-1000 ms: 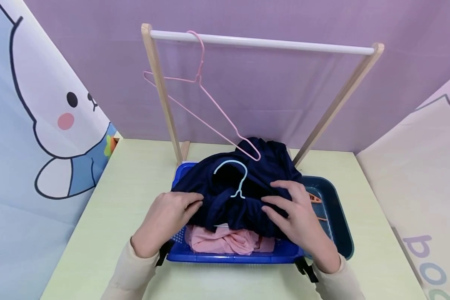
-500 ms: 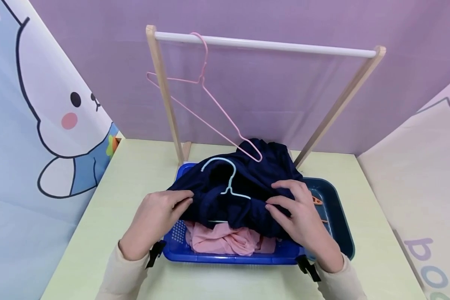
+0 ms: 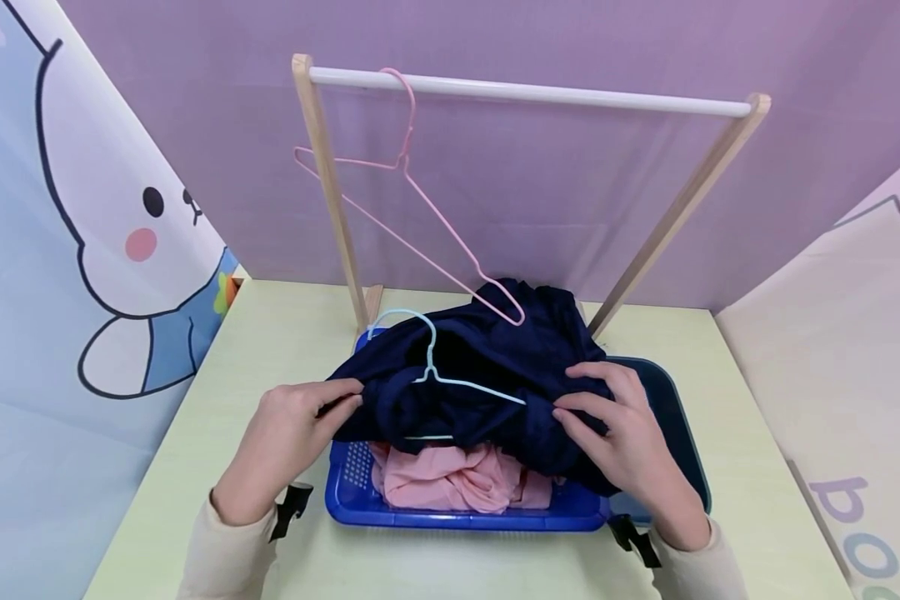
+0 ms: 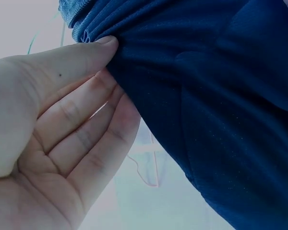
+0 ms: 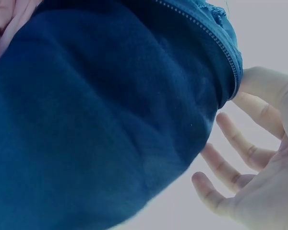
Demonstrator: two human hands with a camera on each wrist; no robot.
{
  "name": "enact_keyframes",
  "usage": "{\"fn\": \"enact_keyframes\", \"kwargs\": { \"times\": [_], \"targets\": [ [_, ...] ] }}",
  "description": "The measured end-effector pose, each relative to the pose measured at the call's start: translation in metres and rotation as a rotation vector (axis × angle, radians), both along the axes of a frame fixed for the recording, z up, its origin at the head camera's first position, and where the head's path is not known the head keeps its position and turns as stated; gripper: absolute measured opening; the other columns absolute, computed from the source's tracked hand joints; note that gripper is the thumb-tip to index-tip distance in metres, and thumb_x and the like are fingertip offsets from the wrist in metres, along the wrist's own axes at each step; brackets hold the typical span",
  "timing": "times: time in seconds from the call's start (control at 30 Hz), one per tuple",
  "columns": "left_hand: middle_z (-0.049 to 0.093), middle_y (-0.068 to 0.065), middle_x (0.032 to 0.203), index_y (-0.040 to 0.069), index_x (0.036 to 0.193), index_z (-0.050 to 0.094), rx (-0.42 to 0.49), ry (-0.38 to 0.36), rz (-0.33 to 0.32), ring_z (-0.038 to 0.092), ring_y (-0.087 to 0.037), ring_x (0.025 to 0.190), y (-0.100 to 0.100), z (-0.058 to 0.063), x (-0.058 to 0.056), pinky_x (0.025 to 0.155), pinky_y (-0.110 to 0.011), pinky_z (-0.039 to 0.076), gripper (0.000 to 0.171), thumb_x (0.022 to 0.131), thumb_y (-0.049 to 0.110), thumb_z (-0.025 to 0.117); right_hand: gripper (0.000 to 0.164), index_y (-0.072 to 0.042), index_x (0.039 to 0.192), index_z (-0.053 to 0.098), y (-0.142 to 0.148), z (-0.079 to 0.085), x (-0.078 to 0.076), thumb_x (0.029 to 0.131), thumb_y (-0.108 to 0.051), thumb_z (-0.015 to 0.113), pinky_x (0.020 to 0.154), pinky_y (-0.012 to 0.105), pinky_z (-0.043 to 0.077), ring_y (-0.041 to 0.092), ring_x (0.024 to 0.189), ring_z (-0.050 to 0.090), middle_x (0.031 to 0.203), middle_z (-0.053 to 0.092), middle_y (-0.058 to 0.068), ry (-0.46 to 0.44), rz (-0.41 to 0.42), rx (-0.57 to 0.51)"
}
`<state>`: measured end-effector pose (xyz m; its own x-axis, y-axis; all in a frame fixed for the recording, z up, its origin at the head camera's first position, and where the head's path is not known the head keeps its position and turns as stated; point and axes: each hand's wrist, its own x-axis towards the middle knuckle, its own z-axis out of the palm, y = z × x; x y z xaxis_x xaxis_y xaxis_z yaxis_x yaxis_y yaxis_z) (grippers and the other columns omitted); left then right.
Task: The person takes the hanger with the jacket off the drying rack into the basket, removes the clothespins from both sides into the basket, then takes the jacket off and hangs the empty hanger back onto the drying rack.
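Observation:
A dark navy garment (image 3: 480, 350) lies bunched over a blue plastic basket (image 3: 465, 520), its stitched edge showing in the right wrist view. Inside its opening is a light blue hanger (image 3: 431, 350), the hook and right shoulder exposed and much of the rest covered by cloth. My left hand (image 3: 288, 429) pinches the garment's left edge between thumb and fingers, drawing folds in the fabric (image 4: 182, 72). At the right side of the opening, my right hand (image 3: 630, 429) pinches the edge with thumb and forefinger, the other fingers (image 5: 221, 170) spread apart.
Pink cloth (image 3: 457, 482) is folded in the front of the basket. A dark green tray (image 3: 682, 425) stands to the right. Behind, a wooden rack with a white rail (image 3: 570, 93) bears a pink hanger (image 3: 450, 229), its lower corner overlapping the garment.
My left hand has moved left with its edge of the garment, and my right hand slightly right. The light blue hanger has shifted left, and more of its right shoulder shows.

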<state>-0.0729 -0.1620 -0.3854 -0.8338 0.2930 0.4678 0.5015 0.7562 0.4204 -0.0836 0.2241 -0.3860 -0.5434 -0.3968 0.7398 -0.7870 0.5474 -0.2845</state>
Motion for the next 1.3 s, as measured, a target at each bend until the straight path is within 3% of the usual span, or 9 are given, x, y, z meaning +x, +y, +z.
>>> {"fn": "enact_keyframes", "kwargs": {
  "times": [0.27,0.4,0.47,0.53,0.67,0.77,1.3],
  "targets": [
    [0.076,-0.006,0.098,0.007,0.104,0.078,0.016,-0.011,-0.002,0.073,-0.025,0.087,-0.002,0.000,-0.003,0.074,-0.043,0.061,0.018,0.086,0.005,0.079,0.036,-0.012,0.089,0.077,0.023,-0.004,0.007,0.100,-0.043,0.061,0.097,0.021,0.038,0.035,0.115,0.048,0.120,0.063,0.013,-0.128,-0.085,-0.017],
    [0.076,-0.006,0.097,0.008,0.103,0.079,0.012,-0.011,-0.001,0.073,-0.024,0.087,-0.003,0.000,-0.004,0.074,-0.043,0.061,0.018,0.086,0.005,0.079,0.009,-0.011,0.090,0.077,0.034,-0.008,0.006,0.091,-0.020,0.076,0.100,0.021,0.035,0.035,0.115,0.049,0.120,0.064,0.012,-0.140,-0.100,-0.043],
    [0.076,-0.006,0.097,0.008,0.103,0.079,0.010,-0.013,0.001,0.073,-0.024,0.087,-0.003,0.000,-0.004,0.074,-0.043,0.061,0.018,0.086,0.005,0.079,0.003,-0.012,0.090,0.077,0.039,-0.010,0.006,0.087,-0.014,0.079,0.099,0.023,0.034,0.034,0.115,0.049,0.119,0.064,0.012,-0.154,-0.117,-0.045],
    [0.076,-0.006,0.097,0.008,0.103,0.079,0.009,-0.013,0.002,0.073,-0.024,0.087,-0.003,0.000,-0.004,0.074,-0.043,0.061,0.018,0.086,0.005,0.079,0.006,-0.011,0.090,0.077,0.043,-0.013,0.006,0.088,-0.017,0.079,0.097,0.022,0.036,0.032,0.116,0.049,0.119,0.063,0.012,-0.171,-0.127,-0.055],
    [0.076,-0.006,0.098,0.008,0.104,0.079,0.011,-0.021,0.009,0.073,-0.024,0.088,-0.004,0.000,-0.004,0.075,-0.044,0.061,0.018,0.086,0.005,0.079,0.010,-0.008,0.088,0.077,0.050,-0.021,0.005,0.082,0.000,0.081,0.095,0.017,0.037,0.026,0.115,0.048,0.118,0.062,0.014,-0.188,-0.150,-0.085],
    [0.076,-0.005,0.098,0.009,0.104,0.079,0.008,-0.020,0.011,0.073,-0.024,0.089,-0.005,0.001,-0.003,0.075,-0.044,0.061,0.019,0.086,0.005,0.079,0.034,-0.006,0.088,0.077,0.054,-0.025,0.005,0.066,0.020,0.080,0.093,0.014,0.036,0.024,0.115,0.047,0.118,0.062,0.015,-0.204,-0.169,-0.092],
    [0.076,-0.005,0.098,0.009,0.104,0.079,0.006,-0.019,0.008,0.073,-0.024,0.089,-0.008,0.001,-0.003,0.075,-0.044,0.061,0.019,0.086,0.004,0.079,0.028,-0.003,0.088,0.076,0.070,-0.039,0.002,0.070,0.018,0.078,0.088,0.020,0.033,0.029,0.114,0.046,0.119,0.060,0.017,-0.255,-0.216,-0.066]
  ]
}}
